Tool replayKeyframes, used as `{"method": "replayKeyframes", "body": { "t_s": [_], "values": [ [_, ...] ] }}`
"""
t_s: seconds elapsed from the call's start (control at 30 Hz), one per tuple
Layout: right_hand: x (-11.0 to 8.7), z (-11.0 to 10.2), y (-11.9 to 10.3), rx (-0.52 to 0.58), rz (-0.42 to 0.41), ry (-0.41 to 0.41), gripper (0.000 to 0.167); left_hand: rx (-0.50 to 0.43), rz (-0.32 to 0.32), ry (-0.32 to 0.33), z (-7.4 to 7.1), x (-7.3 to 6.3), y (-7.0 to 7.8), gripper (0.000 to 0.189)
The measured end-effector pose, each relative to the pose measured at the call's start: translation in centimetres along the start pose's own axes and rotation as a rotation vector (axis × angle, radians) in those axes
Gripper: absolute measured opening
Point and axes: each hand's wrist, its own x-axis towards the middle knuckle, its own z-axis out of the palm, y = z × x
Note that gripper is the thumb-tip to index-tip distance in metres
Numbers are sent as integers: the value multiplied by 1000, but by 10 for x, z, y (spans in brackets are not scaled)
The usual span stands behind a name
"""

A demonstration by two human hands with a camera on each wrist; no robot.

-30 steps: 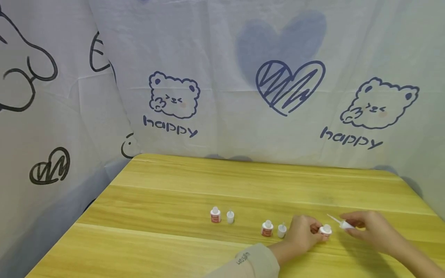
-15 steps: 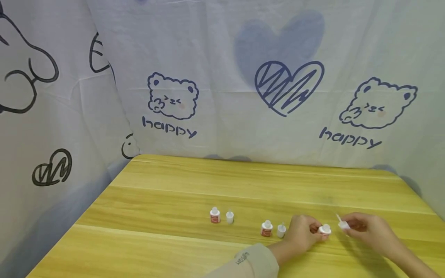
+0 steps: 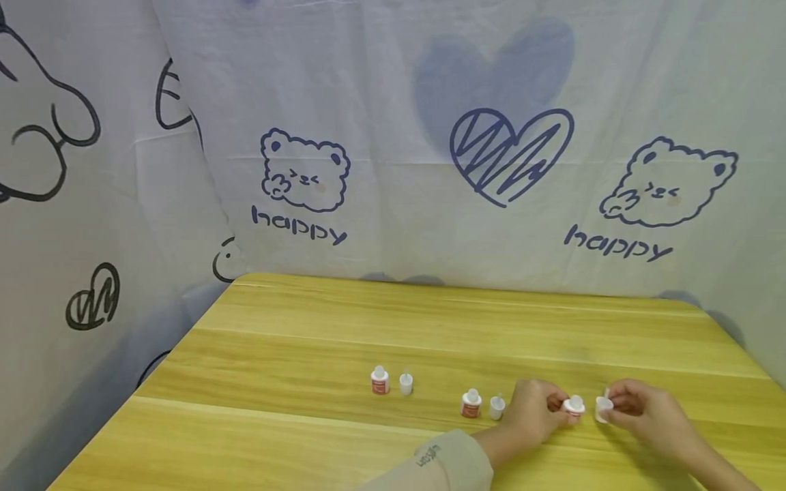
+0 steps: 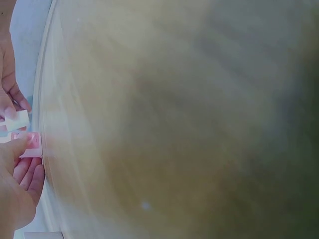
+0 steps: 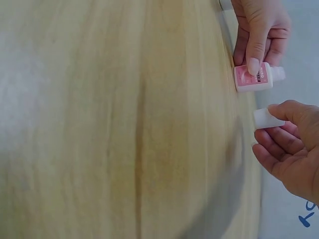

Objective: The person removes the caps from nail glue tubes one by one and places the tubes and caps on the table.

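My left hand point(image 3: 533, 412) grips a small white bottle point(image 3: 574, 408) by its sides; the bottle stands uncapped on the table. Its pink-red label point(image 5: 246, 77) shows in the right wrist view, partly under the thumb. Just right of it, my right hand point(image 3: 653, 414) pinches a white cap point(image 3: 604, 409) between thumb and fingers. The cap's thin applicator points up, and the cap is low over the tabletop; whether it touches I cannot tell. A gap separates cap and bottle. In the left wrist view, both hands appear at the left edge, with the bottle point(image 4: 32, 144) partly covered.
Left of my hands stand two more uncapped bottles, one nearer point(image 3: 471, 404) and one farther point(image 3: 380, 380). Beside each is an upturned cap, a near one point(image 3: 497, 408) and a far one point(image 3: 406, 384). The wooden table point(image 3: 276, 368) meets a printed cloth point(image 3: 393, 204) behind.
My right hand has turned the cap from lying sideways to applicator-up and lowered it slightly, a bit to the left. The left hand and its bottle have stayed put.
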Motion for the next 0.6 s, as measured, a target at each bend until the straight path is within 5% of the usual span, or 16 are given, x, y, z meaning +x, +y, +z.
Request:
{"method": "replayKeyframes", "body": {
  "t_s": [0.6],
  "values": [
    [2, 5, -1, 121, 6, -106, 19, 0, 18, -24, -5, 4, 0, 14]
  ]
}}
